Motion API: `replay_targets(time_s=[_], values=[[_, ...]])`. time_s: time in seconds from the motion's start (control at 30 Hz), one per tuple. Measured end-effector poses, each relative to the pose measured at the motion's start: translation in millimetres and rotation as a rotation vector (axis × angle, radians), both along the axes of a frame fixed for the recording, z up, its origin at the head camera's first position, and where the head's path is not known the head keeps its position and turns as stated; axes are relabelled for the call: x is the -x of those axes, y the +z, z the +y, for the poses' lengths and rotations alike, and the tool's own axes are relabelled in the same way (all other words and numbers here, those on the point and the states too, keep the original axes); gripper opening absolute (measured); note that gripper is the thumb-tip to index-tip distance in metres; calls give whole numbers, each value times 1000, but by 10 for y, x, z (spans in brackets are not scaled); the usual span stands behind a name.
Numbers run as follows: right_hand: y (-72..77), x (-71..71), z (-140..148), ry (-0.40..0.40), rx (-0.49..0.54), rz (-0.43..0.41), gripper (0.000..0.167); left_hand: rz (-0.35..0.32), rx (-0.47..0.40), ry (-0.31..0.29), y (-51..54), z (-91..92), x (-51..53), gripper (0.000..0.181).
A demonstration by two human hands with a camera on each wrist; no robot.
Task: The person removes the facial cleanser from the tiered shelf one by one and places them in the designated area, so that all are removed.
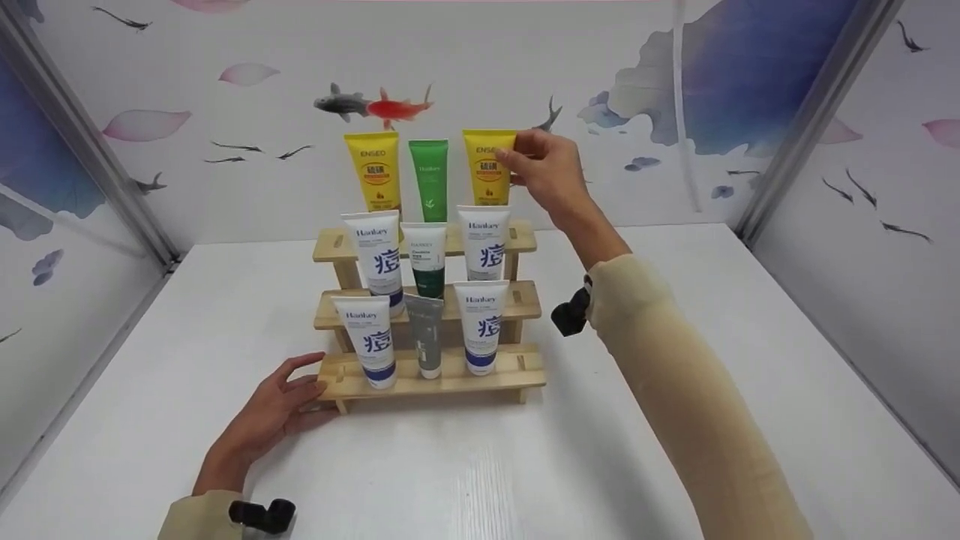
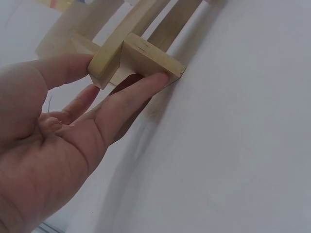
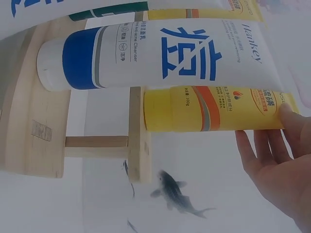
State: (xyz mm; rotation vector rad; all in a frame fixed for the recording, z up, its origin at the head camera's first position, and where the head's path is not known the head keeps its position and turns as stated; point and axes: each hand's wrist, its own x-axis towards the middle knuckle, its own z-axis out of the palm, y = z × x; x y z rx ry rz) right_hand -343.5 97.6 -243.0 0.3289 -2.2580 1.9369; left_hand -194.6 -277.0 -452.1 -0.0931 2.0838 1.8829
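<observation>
My right hand [image 1: 553, 171] pinches the top right edge of a yellow tube [image 1: 489, 178], which stands upright on the back tier of a wooden three-tier display rack [image 1: 431, 386]. In the right wrist view the base of this yellow tube [image 3: 180, 109] meets the top plank. At the rack's lower left end is my left hand [image 1: 270, 412]. The left wrist view has its thumb against the plank's edge and a finger against the rack's support [image 2: 150, 60], holding that corner.
Another yellow tube [image 1: 373, 172] and a green tube [image 1: 430, 180] share the back tier. White tubes [image 1: 379, 251] flank a white-and-green tube [image 1: 427, 259] on the middle tier. Below, two white tubes [image 1: 480, 326] flank a grey tube [image 1: 426, 337]. A patterned wall [image 1: 262, 180] stands behind the white table [image 1: 637, 450].
</observation>
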Motion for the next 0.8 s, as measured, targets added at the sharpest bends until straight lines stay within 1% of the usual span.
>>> replay_targets(time_s=[0.13,0.3,0.5,0.67,0.8], values=[[19,-3,52,-20,32,27,36,9,45,4,-8,-8,-15,65],[83,-13,198,-29,36,56,36,12,52,2,-8,-6,5,64],[108,-14,453,-55,20,55,38,8,12,-4,-11,16,23,63],[79,0,657,-69,4,49,40,8,0,-2,-8,18,25,62],[36,16,808,-95,-6,26,42,0,-15,4,-11,16,7,63]])
